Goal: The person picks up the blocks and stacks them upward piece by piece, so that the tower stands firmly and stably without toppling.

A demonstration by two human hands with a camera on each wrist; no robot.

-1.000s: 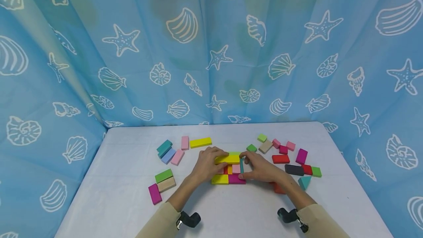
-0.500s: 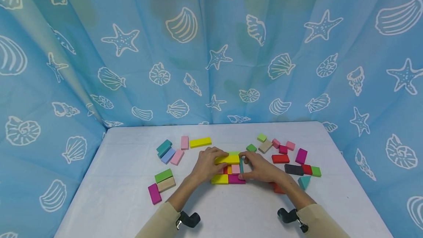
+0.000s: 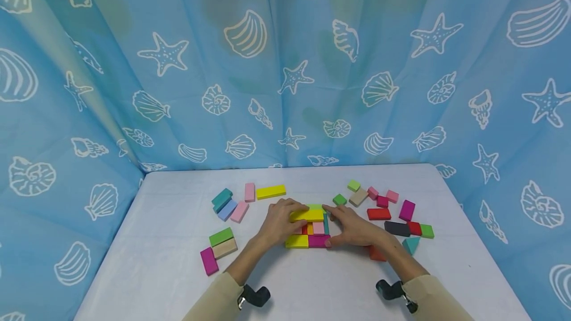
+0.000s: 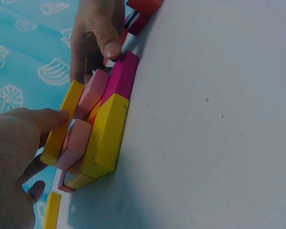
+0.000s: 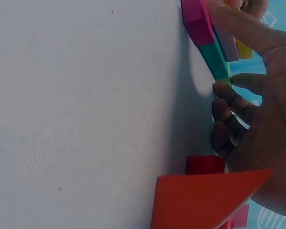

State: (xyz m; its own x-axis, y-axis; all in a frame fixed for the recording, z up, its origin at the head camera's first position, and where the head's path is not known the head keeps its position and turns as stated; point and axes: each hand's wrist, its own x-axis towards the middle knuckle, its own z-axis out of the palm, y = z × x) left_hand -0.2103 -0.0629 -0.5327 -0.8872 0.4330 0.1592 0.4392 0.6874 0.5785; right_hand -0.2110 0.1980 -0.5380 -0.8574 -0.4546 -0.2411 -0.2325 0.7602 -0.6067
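Before blue curtains (image 3: 267,78), the left grip (image 3: 281,219) clamps an oblong, bright yellow block (image 3: 311,215), the right grip (image 3: 354,227) parted.

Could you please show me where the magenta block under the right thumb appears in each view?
Head: magenta block below centre, slightly right.
Left wrist: magenta block in the upper part, left of centre.
Right wrist: magenta block at the top edge, right of centre.
Shared landmark: right hand.

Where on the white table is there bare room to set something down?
Bare patches: in front of the block stack between the forearms, and from the leftmost magenta block to the left edge of the table. Crowded: between left hand and right hand, and among the loose blocks on the right.
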